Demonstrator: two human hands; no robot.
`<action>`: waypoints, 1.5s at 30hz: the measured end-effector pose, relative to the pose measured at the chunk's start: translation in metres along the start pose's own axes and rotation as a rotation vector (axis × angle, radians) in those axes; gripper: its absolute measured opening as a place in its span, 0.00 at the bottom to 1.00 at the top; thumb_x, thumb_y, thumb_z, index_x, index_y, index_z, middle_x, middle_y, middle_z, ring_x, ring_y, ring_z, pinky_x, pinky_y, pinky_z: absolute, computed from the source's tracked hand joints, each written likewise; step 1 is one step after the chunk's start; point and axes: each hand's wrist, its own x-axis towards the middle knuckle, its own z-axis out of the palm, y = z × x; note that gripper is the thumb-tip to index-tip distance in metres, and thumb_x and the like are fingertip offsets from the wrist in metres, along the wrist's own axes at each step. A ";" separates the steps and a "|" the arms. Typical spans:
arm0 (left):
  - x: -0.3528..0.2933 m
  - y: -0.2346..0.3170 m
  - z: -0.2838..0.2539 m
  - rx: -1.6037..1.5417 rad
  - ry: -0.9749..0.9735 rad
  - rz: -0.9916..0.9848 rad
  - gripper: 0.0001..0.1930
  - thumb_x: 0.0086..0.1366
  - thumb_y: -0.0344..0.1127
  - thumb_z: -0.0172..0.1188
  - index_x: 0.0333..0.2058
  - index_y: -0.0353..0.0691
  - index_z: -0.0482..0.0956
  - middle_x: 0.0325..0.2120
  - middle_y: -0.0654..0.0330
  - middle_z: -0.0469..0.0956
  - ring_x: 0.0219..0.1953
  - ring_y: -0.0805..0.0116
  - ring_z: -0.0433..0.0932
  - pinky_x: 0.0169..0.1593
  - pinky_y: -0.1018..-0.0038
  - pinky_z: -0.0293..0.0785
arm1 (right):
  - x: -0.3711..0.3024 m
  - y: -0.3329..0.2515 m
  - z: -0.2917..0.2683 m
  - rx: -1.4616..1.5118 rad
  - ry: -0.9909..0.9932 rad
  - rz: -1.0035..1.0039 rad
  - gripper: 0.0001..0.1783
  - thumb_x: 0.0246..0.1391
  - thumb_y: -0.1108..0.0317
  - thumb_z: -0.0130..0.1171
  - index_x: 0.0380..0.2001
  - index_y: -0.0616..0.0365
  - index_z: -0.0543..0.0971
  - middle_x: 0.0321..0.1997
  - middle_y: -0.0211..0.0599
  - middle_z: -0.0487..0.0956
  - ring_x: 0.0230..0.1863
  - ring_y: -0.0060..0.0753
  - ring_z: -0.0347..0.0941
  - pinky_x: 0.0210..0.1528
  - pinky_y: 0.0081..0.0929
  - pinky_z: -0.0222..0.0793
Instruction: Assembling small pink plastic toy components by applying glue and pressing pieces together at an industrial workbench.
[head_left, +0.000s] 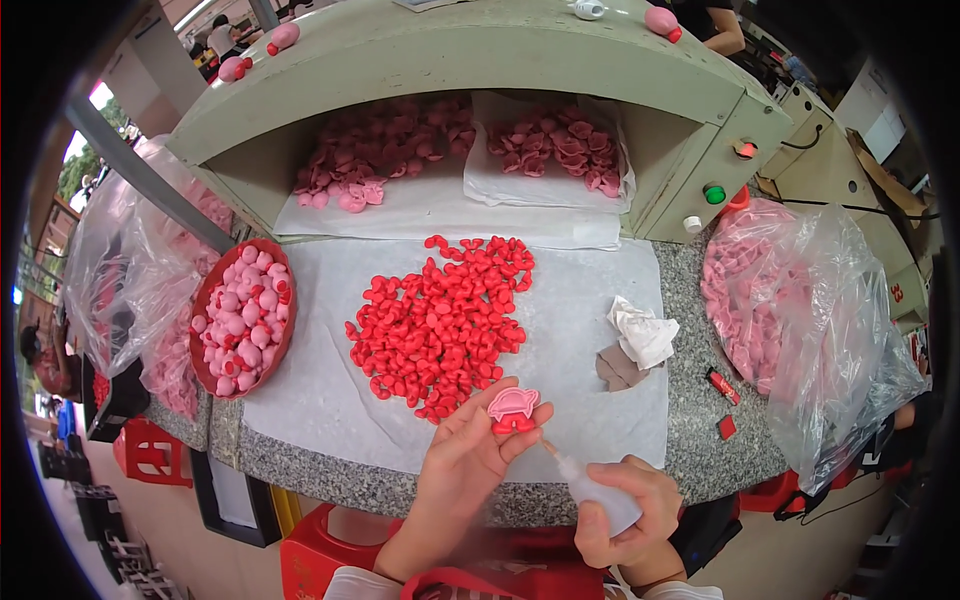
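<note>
Between the fingers and thumb of my left hand [465, 450] sits a small pink and red plastic piece [514, 409], its hollow pink part turned up and its red part toward me. My right hand [630, 510] is wrapped round a white squeeze bottle [603, 494] with a thin nozzle. The nozzle tip points up and left, close beside my left fingertips and just below the piece. Beyond my hands a heap of small red plastic parts [440, 325] lies on white paper [310, 400].
A red basket [204, 372] of pink and red pieces stands at the left. Ahead, a pale green machine [470, 60] holds pink shells [555, 150] in its opening. A plastic bag of pink parts [760, 300] lies at the right, near crumpled tissue [643, 332].
</note>
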 end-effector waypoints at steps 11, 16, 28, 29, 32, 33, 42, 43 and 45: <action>-0.005 0.000 0.004 0.136 0.016 0.140 0.24 0.58 0.35 0.51 0.50 0.28 0.60 0.44 0.43 0.67 0.48 0.47 0.67 0.48 0.64 0.70 | 0.000 -0.002 0.001 -0.023 -0.086 -0.005 0.18 0.30 0.74 0.57 0.32 0.64 0.72 0.21 0.37 0.76 0.09 0.24 0.61 0.11 0.17 0.57; -0.005 -0.001 0.006 0.132 0.016 0.145 0.24 0.57 0.35 0.52 0.50 0.27 0.60 0.44 0.43 0.67 0.48 0.47 0.67 0.48 0.64 0.70 | 0.001 -0.003 0.001 -0.032 -0.081 -0.009 0.18 0.30 0.74 0.57 0.32 0.64 0.72 0.22 0.36 0.76 0.09 0.24 0.61 0.11 0.17 0.57; -0.005 -0.002 0.005 0.134 0.012 0.156 0.25 0.57 0.35 0.53 0.50 0.27 0.60 0.44 0.42 0.67 0.48 0.47 0.67 0.48 0.63 0.70 | 0.003 -0.003 0.003 -0.032 -0.050 -0.004 0.14 0.31 0.72 0.54 0.28 0.65 0.72 0.15 0.38 0.72 0.09 0.26 0.60 0.12 0.19 0.56; -0.005 -0.001 0.005 0.138 0.015 0.155 0.25 0.57 0.35 0.53 0.50 0.27 0.60 0.44 0.42 0.67 0.48 0.47 0.67 0.48 0.63 0.70 | 0.004 -0.004 0.003 -0.032 -0.058 -0.001 0.14 0.31 0.72 0.54 0.28 0.65 0.72 0.15 0.38 0.72 0.09 0.26 0.60 0.11 0.19 0.56; -0.005 -0.001 0.005 0.135 0.020 0.156 0.25 0.57 0.35 0.53 0.50 0.27 0.60 0.44 0.42 0.67 0.48 0.47 0.67 0.48 0.63 0.70 | 0.003 -0.004 -0.001 -0.028 -0.073 -0.013 0.16 0.31 0.73 0.56 0.30 0.65 0.72 0.18 0.37 0.74 0.09 0.25 0.60 0.11 0.18 0.56; -0.005 -0.001 0.005 0.135 0.019 0.157 0.25 0.57 0.35 0.53 0.50 0.27 0.60 0.44 0.42 0.67 0.48 0.47 0.67 0.48 0.63 0.70 | 0.003 -0.003 -0.003 -0.023 -0.082 -0.026 0.17 0.30 0.74 0.57 0.31 0.64 0.72 0.22 0.35 0.75 0.09 0.24 0.61 0.11 0.16 0.56; -0.006 -0.002 0.006 0.159 -0.006 0.146 0.25 0.57 0.35 0.52 0.50 0.26 0.60 0.45 0.42 0.67 0.48 0.46 0.67 0.48 0.62 0.70 | 0.006 -0.005 -0.002 -0.009 -0.072 -0.021 0.18 0.30 0.74 0.57 0.32 0.64 0.72 0.22 0.36 0.75 0.09 0.24 0.61 0.11 0.17 0.57; -0.007 -0.002 0.007 0.177 -0.007 0.156 0.24 0.57 0.34 0.52 0.49 0.26 0.60 0.45 0.42 0.67 0.48 0.46 0.66 0.48 0.61 0.70 | 0.006 -0.005 -0.002 -0.009 -0.071 -0.022 0.18 0.30 0.74 0.57 0.32 0.64 0.72 0.22 0.36 0.75 0.09 0.24 0.61 0.11 0.17 0.57; -0.008 -0.002 0.007 0.195 -0.008 0.166 0.24 0.57 0.34 0.52 0.49 0.26 0.60 0.44 0.42 0.67 0.48 0.45 0.66 0.48 0.61 0.69 | 0.007 -0.006 -0.002 -0.005 -0.078 -0.021 0.18 0.30 0.74 0.57 0.32 0.64 0.72 0.22 0.36 0.75 0.09 0.24 0.61 0.11 0.17 0.57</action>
